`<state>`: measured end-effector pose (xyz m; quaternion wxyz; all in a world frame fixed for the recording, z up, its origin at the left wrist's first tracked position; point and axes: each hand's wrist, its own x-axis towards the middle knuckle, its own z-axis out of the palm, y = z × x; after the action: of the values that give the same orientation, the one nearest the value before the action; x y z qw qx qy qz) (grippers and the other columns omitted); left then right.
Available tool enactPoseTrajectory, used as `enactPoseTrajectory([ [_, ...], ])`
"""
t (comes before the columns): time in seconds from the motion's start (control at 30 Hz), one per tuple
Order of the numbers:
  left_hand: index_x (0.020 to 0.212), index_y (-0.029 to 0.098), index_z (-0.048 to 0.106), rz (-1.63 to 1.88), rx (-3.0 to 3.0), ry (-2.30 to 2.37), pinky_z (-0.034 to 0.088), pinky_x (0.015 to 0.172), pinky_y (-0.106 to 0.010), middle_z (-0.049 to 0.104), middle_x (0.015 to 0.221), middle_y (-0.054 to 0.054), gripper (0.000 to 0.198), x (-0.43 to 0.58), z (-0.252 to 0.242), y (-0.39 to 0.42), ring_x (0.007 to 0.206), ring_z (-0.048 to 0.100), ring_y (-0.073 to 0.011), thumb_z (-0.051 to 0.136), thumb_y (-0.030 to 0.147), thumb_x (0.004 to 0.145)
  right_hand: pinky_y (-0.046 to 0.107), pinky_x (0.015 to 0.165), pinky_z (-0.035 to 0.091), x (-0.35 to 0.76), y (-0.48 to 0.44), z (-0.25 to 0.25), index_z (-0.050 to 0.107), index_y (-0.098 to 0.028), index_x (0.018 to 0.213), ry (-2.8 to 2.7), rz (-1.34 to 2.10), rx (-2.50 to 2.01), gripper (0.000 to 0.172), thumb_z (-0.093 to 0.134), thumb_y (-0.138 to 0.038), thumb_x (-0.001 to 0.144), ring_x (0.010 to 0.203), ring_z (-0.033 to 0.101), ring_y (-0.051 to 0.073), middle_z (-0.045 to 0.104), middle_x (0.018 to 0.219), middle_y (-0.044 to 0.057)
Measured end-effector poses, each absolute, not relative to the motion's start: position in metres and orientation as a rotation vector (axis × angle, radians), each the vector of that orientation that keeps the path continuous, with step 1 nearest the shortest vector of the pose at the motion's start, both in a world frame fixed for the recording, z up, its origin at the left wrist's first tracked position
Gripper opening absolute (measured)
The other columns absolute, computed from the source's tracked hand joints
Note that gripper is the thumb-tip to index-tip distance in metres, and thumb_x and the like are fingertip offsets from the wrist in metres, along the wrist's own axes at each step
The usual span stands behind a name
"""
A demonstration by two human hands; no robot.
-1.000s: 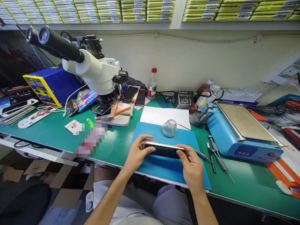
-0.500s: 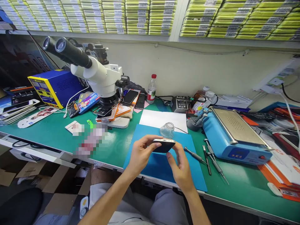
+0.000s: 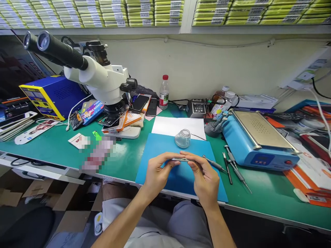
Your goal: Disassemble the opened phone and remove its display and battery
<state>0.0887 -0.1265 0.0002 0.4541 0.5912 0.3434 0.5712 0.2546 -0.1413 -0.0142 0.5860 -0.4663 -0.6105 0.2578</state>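
Note:
Both hands grip a smartphone [image 3: 181, 159] above the front of a blue mat [image 3: 152, 148]. Its bottom edge, with the charging port, faces me; the flat faces are nearly edge-on. My left hand [image 3: 158, 172] pinches the left end between thumb and fingers. On the other end, my right hand [image 3: 207, 177] closes with its thumb below and fingers over the top. A small clear glass jar [image 3: 183, 138] lies tilted on the mat just beyond the phone. Right of my right hand, a grey screwdriver [image 3: 215, 163] rests across the mat's edge.
A microscope [image 3: 100, 81] stands left, near a blue-yellow power unit [image 3: 54, 96]. On the right sit a blue heating plate machine [image 3: 261, 141] and more screwdrivers [image 3: 235, 168]. A red-capped bottle [image 3: 163, 93] and a small black control box [image 3: 196, 108] are at the back.
The phone has tilted from showing its dark face to nearly edge-on. My right hand's fingers have moved over its top. The camera view has shifted slightly.

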Motion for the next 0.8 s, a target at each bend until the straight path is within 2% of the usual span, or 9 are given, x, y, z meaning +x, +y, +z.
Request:
enactPoseTrajectory([
  [0.23,0.11,0.026,0.085,1.349,1.471,0.896,0.061,0.096,-0.035,0.085,0.112,-0.005,0.019,0.084,0.0,-0.126,0.106,0.079,-0.0267,0.069,0.029,0.101,0.042,0.099,0.062,0.251,-0.142,-0.013,0.077,-0.028,0.106,-1.382,0.631,-1.161,0.021,0.063,-0.044,0.103,0.114,0.076,0.027,0.08,0.116,0.006],
  [0.33,0.114,0.027,0.085,1.315,1.521,0.862,0.06,0.1,-0.037,0.084,0.117,-0.006,0.021,0.076,-0.001,-0.125,0.109,0.079,-0.0278,0.068,0.03,0.101,0.043,0.102,0.061,0.25,-0.143,-0.016,0.077,-0.029,0.108,-1.385,0.63,-1.153,0.023,0.061,-0.046,0.104,0.115,0.075,0.027,0.079,0.12,0.007],
  [0.47,0.124,0.029,0.081,1.276,1.585,0.809,0.056,0.109,-0.039,0.081,0.125,-0.007,0.029,0.067,-0.004,-0.129,0.124,0.074,-0.028,0.058,0.027,0.106,0.04,0.101,0.062,0.248,-0.143,-0.021,0.077,-0.031,0.113,-1.437,0.649,-1.088,0.022,0.062,-0.044,0.104,0.115,0.076,0.026,0.078,0.125,0.005],
  [0.57,0.12,0.029,0.082,1.345,1.463,0.836,0.055,0.111,-0.041,0.081,0.123,-0.007,0.027,0.072,-0.007,-0.132,0.125,0.073,-0.029,0.058,0.031,0.106,0.038,0.102,0.062,0.251,-0.137,-0.025,0.077,-0.032,0.119,-1.458,0.685,-1.099,0.026,0.062,-0.046,0.103,0.116,0.076,0.026,0.077,0.127,0.005],
  [0.67,0.106,0.024,0.083,1.468,1.14,0.944,0.056,0.105,-0.041,0.082,0.11,-0.009,0.025,0.085,-0.009,-0.124,0.111,0.074,-0.0294,0.07,0.045,0.099,0.039,0.101,0.064,0.259,-0.124,-0.032,0.079,-0.028,0.116,-1.451,0.668,-1.273,0.042,0.067,-0.062,0.095,0.115,0.076,0.029,0.079,0.124,0.006],
  [0.8,0.114,0.018,0.069,1.503,0.95,1.028,0.062,0.086,-0.036,0.076,0.107,-0.012,0.044,0.101,-0.018,-0.101,0.1,0.074,-0.0251,0.058,0.059,0.102,0.046,0.085,0.068,0.269,-0.109,-0.04,0.082,-0.027,0.096,-1.34,0.715,-1.504,0.065,0.067,-0.086,0.074,0.098,0.078,0.036,0.082,0.104,0.009],
])
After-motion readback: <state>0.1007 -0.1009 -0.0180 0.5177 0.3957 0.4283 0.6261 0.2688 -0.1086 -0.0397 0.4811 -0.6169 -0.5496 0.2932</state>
